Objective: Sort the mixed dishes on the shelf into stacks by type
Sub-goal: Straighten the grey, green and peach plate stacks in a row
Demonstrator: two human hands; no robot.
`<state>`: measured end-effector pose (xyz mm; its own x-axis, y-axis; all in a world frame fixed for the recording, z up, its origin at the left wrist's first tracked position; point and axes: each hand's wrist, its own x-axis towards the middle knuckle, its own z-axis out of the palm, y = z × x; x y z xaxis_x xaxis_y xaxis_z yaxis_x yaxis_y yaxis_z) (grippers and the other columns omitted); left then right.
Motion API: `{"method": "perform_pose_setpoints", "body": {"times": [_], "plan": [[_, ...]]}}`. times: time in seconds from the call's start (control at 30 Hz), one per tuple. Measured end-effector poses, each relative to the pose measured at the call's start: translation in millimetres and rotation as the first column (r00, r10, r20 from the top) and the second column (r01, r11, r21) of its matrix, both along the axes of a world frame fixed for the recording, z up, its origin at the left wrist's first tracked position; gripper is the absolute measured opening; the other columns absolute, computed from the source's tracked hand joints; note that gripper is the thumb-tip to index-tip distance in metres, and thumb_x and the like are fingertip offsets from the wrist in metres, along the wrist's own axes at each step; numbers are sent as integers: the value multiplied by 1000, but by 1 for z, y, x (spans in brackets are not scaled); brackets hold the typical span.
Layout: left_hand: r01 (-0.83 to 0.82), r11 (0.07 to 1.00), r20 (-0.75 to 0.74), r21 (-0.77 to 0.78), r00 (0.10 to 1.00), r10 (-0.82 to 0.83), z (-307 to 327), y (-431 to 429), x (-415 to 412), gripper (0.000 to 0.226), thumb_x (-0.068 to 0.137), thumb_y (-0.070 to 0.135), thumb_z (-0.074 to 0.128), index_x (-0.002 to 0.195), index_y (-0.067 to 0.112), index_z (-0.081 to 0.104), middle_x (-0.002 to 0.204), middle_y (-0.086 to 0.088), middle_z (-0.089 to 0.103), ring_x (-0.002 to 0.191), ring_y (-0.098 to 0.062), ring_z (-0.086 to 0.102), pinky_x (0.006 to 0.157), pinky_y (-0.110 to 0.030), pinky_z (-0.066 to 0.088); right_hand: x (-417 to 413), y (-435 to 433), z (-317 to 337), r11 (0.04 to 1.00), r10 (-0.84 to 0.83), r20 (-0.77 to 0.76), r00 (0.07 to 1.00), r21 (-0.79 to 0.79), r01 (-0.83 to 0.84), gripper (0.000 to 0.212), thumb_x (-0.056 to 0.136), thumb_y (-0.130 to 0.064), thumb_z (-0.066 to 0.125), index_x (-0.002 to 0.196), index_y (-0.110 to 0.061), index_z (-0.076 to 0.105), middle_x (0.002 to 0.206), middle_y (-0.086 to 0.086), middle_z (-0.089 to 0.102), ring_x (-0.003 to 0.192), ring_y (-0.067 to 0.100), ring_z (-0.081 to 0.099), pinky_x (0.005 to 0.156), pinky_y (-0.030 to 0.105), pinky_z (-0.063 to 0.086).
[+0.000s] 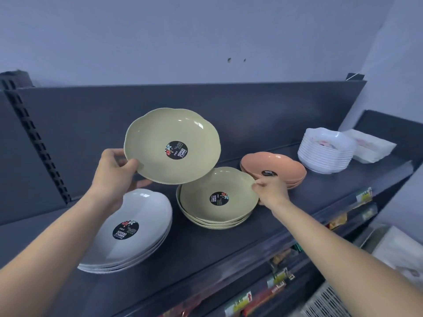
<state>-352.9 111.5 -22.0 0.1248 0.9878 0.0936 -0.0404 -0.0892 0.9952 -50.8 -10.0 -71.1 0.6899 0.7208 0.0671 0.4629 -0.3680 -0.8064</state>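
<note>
Though the shelf looks nearly sorted, the left hand grips a loose green plate while the right hand pinches the green stack

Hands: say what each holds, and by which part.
The left hand grips a lifted green plate by its left rim. The right hand pinches the right rim of the top plate on the green stack.

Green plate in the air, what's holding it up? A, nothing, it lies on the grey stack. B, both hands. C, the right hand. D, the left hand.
D: the left hand grips the green plate by its rim, while the right hand pinches the rim of the green stack on the shelf.
</note>
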Motion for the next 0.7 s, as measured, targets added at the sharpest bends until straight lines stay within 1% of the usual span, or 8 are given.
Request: {"method": "perform_pose_setpoints", "body": {"times": [0.07,0.17,0.27,0.33,0.47,0.53,0.6,0.7], "plan": [[14,1000,-8,-8,1000,-14,-3,3,2,34,83,3,57,116,1,50,114,-20,60,93,-30,68,65,-39,59,-1,2,-3,1000,11,18,1000,-12,-10,17,78,-8,55,74,0,70,77,21,69,69,35,67,64,46,59],[15,1000,-15,-15,1000,-16,-4,3,9,32,85,3,56,117,3,49,113,-18,60,92,-27,68,63,-36,59,-3,3,-7,998,63,160,985,-33,-58,18,78,-10,56,77,-9,74,76,13,70,74,33,63,72,43,54],[66,998,-34,-20,997,-67,-5,0,17,31,87,2,54,118,0,49,110,-18,62,83,-26,71,60,-32,58,-1,3,-9,995,94,241,966,-66,-80,18,80,-12,55,80,-11,74,73,12,69,74,33,62,69,38,52],[113,993,-57,-34,992,-115,-7,-4,23,30,87,1,52,117,-2,50,109,-20,63,78,-28,72,58,-31,58,0,2,-9,992,112,244,963,-79,-96,18,83,-17,55,82,-14,73,73,11,69,74,33,62,68,36,51],[175,979,-124,-101,974,-187,-13,-13,40,28,87,0,52,115,-3,49,113,-24,60,75,-31,71,60,-34,58,5,-3,-3,996,79,248,965,17,-85,23,89,-20,54,105,-16,70,97,7,72,91,27,64,79,35,51],[181,974,-163,-139,965,-203,-16,-17,50,27,87,1,54,113,-3,50,116,-27,56,80,-32,71,60,-35,59,13,-7,4,995,26,277,960,88,-52,27,92,-17,52,115,-15,65,109,5,68,100,24,62,80,30,47],[164,974,-196,-157,961,-193,-19,-23,60,27,85,2,56,112,-1,51,118,-23,55,89,-34,68,60,-35,58,23,-12,13,990,-8,337,942,134,-39,29,91,-14,51,117,-15,64,113,5,65,99,21,60,77,28,44],[121,983,-246,-141,957,-153,-22,-36,76,28,84,2,58,112,3,52,120,-12,54,93,-30,65,59,-35,59,48,-19,25,989,-24,510,860,135,-53,26,88,-9,50,108,-12,67,112,5,62,99,23,54,78,34,43]]}}
